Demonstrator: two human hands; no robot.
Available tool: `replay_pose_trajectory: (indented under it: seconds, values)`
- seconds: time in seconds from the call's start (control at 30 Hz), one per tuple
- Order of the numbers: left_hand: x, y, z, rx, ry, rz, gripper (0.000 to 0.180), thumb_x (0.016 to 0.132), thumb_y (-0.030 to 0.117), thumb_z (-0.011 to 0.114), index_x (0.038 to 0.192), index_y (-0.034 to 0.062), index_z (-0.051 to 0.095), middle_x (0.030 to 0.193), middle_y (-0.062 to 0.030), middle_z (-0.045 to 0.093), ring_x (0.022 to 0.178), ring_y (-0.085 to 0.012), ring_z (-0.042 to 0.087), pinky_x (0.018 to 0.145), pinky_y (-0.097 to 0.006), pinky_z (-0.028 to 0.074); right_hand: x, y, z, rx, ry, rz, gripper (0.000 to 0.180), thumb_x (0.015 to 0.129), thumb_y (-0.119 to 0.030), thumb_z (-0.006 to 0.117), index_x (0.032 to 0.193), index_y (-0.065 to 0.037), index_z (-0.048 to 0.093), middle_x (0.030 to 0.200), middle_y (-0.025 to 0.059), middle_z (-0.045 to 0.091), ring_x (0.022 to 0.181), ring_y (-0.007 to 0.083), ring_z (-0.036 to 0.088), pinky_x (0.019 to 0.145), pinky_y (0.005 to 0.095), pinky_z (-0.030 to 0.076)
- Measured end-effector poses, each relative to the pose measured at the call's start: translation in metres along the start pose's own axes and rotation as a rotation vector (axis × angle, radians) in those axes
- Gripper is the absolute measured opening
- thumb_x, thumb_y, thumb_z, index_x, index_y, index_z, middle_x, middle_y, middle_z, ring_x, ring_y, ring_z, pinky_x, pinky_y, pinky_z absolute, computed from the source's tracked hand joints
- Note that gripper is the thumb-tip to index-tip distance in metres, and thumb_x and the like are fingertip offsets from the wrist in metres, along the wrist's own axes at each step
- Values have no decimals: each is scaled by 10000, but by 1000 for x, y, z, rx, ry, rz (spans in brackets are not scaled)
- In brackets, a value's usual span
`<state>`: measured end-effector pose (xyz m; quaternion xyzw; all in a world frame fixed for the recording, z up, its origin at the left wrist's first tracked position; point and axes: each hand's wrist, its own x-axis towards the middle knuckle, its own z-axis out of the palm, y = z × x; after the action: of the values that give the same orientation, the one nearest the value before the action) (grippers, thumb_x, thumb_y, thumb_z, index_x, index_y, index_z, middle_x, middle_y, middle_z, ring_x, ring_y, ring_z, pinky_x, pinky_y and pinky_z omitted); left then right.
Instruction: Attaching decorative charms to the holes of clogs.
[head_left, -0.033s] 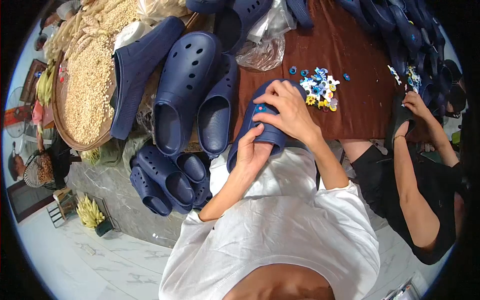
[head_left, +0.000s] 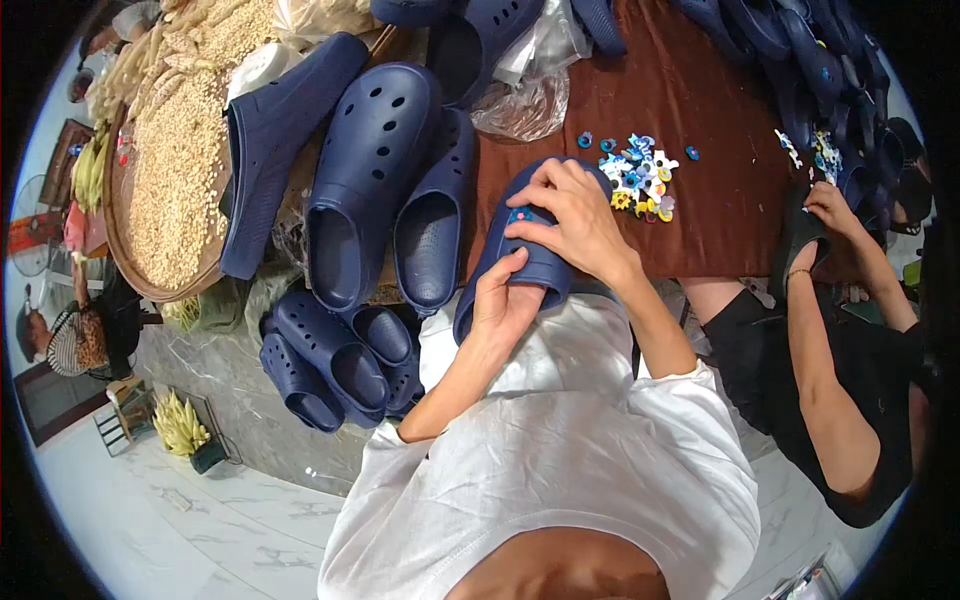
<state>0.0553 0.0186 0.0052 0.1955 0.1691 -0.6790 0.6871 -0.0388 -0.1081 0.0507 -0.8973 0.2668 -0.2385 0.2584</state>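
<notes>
A navy clog (head_left: 497, 243) with a holed upper rests over my lap at the edge of the brown cloth. My left hand (head_left: 505, 318) grips it through the foot opening, its fingers hidden inside and its thumb outside on the upper. Across the toe, my right hand (head_left: 582, 222) presses with curled fingers, its thumb lying just below a small blue charm with a pink star (head_left: 521, 215) set in the upper. Whatever may be under the right fingertips is hidden. Just beyond this hand is a pile of white, blue and yellow shoe charms (head_left: 640, 178), with a few loose blue ones nearby.
More navy clogs (head_left: 372, 150) stand to the left, with others hanging lower down (head_left: 335, 355). A clear plastic bag (head_left: 525, 105) lies behind them. Far left is a round tray of pale grains (head_left: 165, 190). At right, another person's hands (head_left: 828, 215) hold a dark clog.
</notes>
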Motion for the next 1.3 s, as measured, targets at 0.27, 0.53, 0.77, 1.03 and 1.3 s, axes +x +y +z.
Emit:
replay_pose_trajectory:
  seconds: [0.27,0.53,0.77,1.03,1.3]
  values:
    - [-1,-3,-10,-94,-27,-20,544,839,-55,591,1354,8,428,1329,-128,521,1282,-275,482,1158,-431,321,0,1,9,109,-10,-42,239,739,-195,756,855,-53,603,862,76,556,821,279,538,742,390,434]
    - [2,3,3,-169,-39,-47,549,848,-31,590,1368,-10,415,1355,-173,503,1307,-303,459,1162,-461,310,-13,19,9,283,142,94,185,812,-107,717,891,-26,572,851,74,581,769,224,577,680,324,456]
    - [7,2,8,-35,-24,23,521,872,120,637,1355,5,478,1442,-191,464,1353,-349,417,1165,-525,269,-50,66,-11,106,435,353,132,880,-119,665,955,-29,605,932,113,621,874,302,588,778,374,460]
    - [7,10,10,-140,47,-36,466,878,153,639,1304,7,519,1383,-171,530,1309,-335,474,1129,-495,334,-85,48,2,108,550,417,166,867,-69,654,1025,-43,611,985,123,600,914,304,585,788,375,468]
    - [7,15,38,-406,-44,-133,422,912,146,602,1301,3,520,1370,-175,542,1292,-317,497,1106,-471,375,-131,-34,50,540,211,455,675,803,-184,778,1332,2,402,1149,161,565,1008,253,604,769,348,521]
